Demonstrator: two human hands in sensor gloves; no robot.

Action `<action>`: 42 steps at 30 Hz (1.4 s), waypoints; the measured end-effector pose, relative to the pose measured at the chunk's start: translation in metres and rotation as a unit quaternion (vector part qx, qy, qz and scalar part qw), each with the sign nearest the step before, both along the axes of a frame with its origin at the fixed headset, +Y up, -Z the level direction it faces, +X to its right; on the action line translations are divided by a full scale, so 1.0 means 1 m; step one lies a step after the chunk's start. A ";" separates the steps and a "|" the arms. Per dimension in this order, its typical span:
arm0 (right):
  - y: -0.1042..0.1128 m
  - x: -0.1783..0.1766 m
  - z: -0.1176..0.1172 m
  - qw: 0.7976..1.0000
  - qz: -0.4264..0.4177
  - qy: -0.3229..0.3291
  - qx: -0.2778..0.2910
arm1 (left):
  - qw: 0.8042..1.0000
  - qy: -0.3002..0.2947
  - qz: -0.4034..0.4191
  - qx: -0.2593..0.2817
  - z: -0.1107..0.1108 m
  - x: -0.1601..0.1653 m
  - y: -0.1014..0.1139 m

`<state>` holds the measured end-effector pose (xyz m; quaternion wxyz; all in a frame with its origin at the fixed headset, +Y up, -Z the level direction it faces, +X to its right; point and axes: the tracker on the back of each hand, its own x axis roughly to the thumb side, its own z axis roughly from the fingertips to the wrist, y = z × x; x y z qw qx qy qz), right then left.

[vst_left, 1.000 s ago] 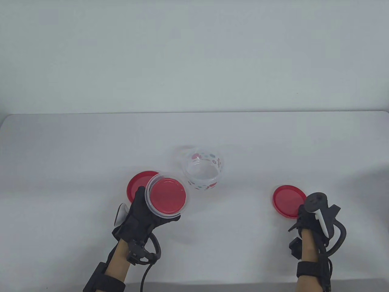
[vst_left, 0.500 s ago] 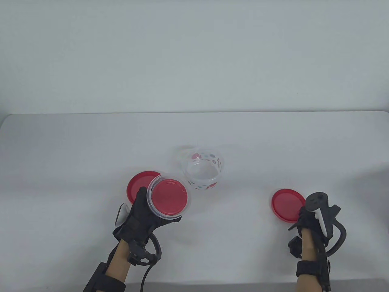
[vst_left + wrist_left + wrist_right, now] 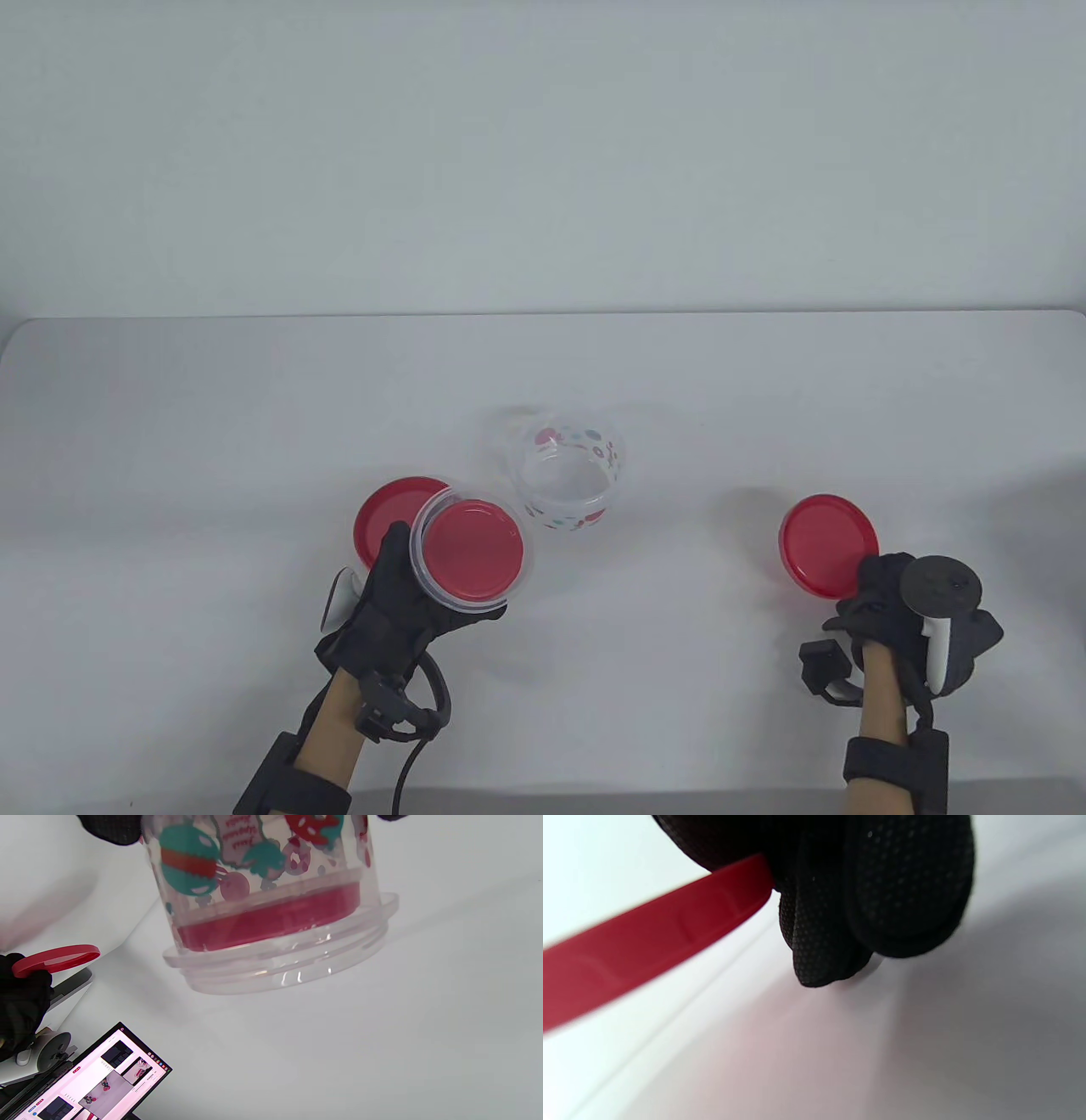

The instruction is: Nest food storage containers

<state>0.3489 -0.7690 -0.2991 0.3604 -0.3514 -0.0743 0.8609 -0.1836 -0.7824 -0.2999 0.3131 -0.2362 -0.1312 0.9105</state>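
Table view is showing the left hand (image 3: 399, 603) gripping a clear container (image 3: 472, 553), tilted mouth-up off the bench (image 3: 170, 424), with a red lid (image 3: 472, 548) lying inside it. Right hand (image 3: 882, 607) fingers (image 3: 874, 891) are pinching a second red lid (image 3: 827, 548) by its edge. Farther back, a third red lid (image 3: 382, 518) is lying flat beside a patterned container (image 3: 568, 475) standing open mid-bench.

Clear glossy plastic container (image 3: 271, 899) with printed pattern; red lids (image 3: 829, 548) look smooth plastic; gloves (image 3: 874, 887) are black, dotted matt fabric; table (image 3: 764, 399) matt white.
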 end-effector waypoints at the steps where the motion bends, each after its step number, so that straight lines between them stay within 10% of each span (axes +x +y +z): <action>1: 0.001 0.000 0.000 1.000 -0.007 0.001 0.009 | 1.000 0.000 0.000 0.000 0.000 0.000 0.000; 22: 0.082 -0.075 0.009 0.949 -0.029 0.207 0.235 | 1.000 -0.006 -0.004 -0.001 0.000 0.002 0.000; 42: 0.147 -0.293 0.051 0.743 0.322 0.425 0.406 | 1.000 -0.015 -0.002 -0.006 0.002 0.009 -0.004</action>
